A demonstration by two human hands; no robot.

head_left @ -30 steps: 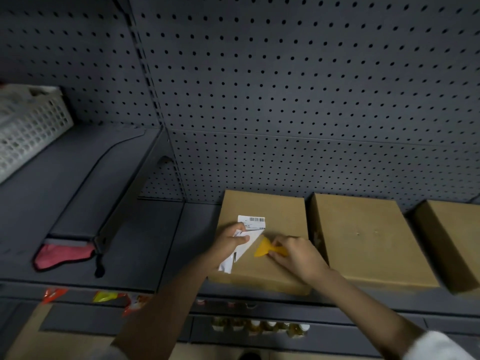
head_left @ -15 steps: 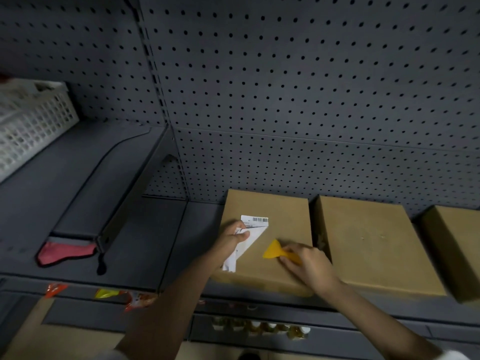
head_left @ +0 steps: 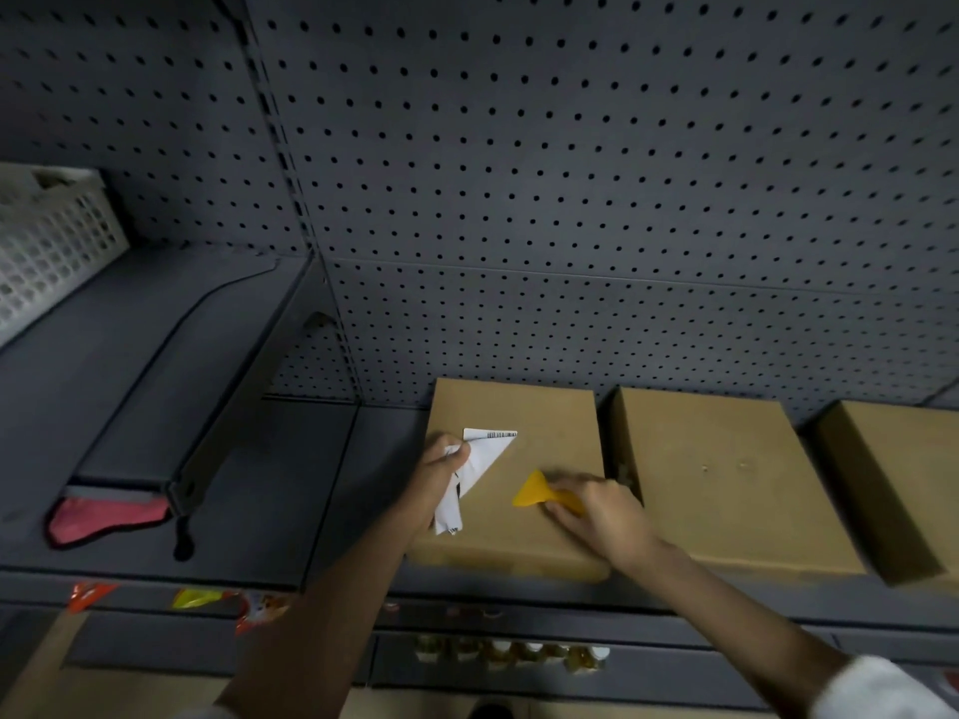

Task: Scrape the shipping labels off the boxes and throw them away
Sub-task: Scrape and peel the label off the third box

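Boxes are sitting in a row on the dark shelf [head_left: 322, 490], all closed: you are working on the left box [head_left: 545, 407], with the middle box [head_left: 726, 480] and right box [head_left: 892, 459] beside it. A white basket [head_left: 52, 246] is standing far left, its contents too blurred to tell. Your left hand [head_left: 441, 477] is pinching the peeled corner of the shipping label [head_left: 482, 454], which is partly lifting off the lid. Your right hand [head_left: 602, 511] is gripping the yellow scraper [head_left: 534, 494], its blade seemingly resting on the cardboard
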